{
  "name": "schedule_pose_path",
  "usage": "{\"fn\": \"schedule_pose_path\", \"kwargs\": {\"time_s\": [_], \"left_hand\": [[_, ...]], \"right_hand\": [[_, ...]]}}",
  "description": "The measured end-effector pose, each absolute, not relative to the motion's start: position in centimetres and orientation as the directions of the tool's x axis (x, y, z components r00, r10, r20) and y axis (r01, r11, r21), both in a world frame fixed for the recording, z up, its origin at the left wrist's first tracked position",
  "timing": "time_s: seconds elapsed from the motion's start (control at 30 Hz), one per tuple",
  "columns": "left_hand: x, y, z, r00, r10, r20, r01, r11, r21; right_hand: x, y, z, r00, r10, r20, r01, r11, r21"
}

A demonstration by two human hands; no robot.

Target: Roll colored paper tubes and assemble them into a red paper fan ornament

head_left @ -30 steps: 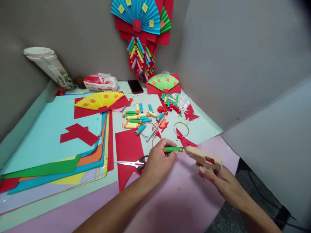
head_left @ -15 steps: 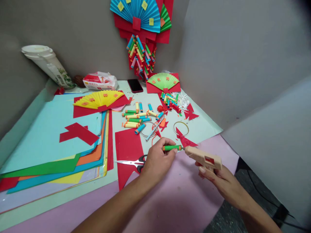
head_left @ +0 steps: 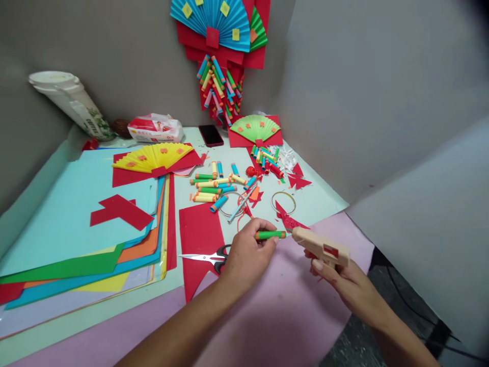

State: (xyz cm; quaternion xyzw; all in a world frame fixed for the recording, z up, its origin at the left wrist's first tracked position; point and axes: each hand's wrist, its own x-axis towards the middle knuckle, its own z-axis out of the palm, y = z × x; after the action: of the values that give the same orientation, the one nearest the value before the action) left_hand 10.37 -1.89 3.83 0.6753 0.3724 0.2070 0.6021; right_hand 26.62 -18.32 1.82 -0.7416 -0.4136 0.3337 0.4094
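Between the fingers and thumb of my left hand [head_left: 252, 250] lies a green paper tube [head_left: 269, 235] with orange ends, held level. My right hand [head_left: 340, 283] is closed round the handle of a beige hot glue gun [head_left: 321, 245]. The gun's nozzle points left at the tube's right end, with a small gap between them. Scissors [head_left: 206, 257] with black handles lie open beside my left wrist, on red paper [head_left: 200, 229]. Several loose paper tubes [head_left: 208, 191] in green, yellow and blue lie beyond my left hand.
Stacked coloured paper [head_left: 72, 204] covers the left side, with a yellow paper fan [head_left: 153, 157] on it. Behind are a phone [head_left: 211, 135], a tissue pack [head_left: 156, 128] and a tilted cup [head_left: 72, 104]. Two rings, one a bangle [head_left: 283, 193], lie among red scraps. A fan decoration [head_left: 214, 30] hangs behind.
The glue gun's nozzle has drawn back slightly from the tube's end and tipped upward. My left hand keeps its hold on the tube. The whole view has shifted a little.
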Motion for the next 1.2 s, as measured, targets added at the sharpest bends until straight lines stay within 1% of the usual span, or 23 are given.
{"fn": "schedule_pose_path", "kwargs": {"time_s": [0.17,0.3,0.47,0.57,0.67,0.83,1.07,1.2], "left_hand": [[10.26,-2.02,3.94,0.636,0.754,-0.165,0.244,0.007,0.970],[10.33,-2.11,4.20,0.626,0.757,-0.189,0.241,0.043,0.970],[10.44,-2.06,3.95,0.625,0.757,-0.191,0.209,0.073,0.975],[10.45,-2.01,3.91,0.618,0.763,-0.189,0.212,0.070,0.975],[10.44,-1.98,4.01,0.624,0.757,-0.194,0.222,0.066,0.973],[10.41,-2.01,4.08,0.634,0.754,-0.170,0.230,0.025,0.973],[10.38,-1.95,3.87,0.614,0.769,-0.176,0.216,0.051,0.975],[10.39,-1.97,3.81,0.624,0.763,-0.171,0.224,0.036,0.974]], "right_hand": [[26.38,-18.32,1.84,0.411,0.894,-0.178,0.328,-0.327,-0.886],[26.23,-18.26,2.00,0.414,0.890,-0.190,0.309,-0.334,-0.891],[26.36,-18.48,2.03,0.414,0.895,-0.166,0.355,-0.326,-0.876],[26.48,-18.64,2.03,0.414,0.898,-0.152,0.373,-0.320,-0.871],[26.43,-18.61,2.09,0.417,0.898,-0.141,0.357,-0.304,-0.883],[26.24,-18.29,1.99,0.397,0.898,-0.188,0.317,-0.326,-0.891],[26.62,-18.49,1.61,0.389,0.908,-0.157,0.375,-0.312,-0.873],[26.50,-18.48,1.78,0.399,0.902,-0.168,0.335,-0.314,-0.889]]}}
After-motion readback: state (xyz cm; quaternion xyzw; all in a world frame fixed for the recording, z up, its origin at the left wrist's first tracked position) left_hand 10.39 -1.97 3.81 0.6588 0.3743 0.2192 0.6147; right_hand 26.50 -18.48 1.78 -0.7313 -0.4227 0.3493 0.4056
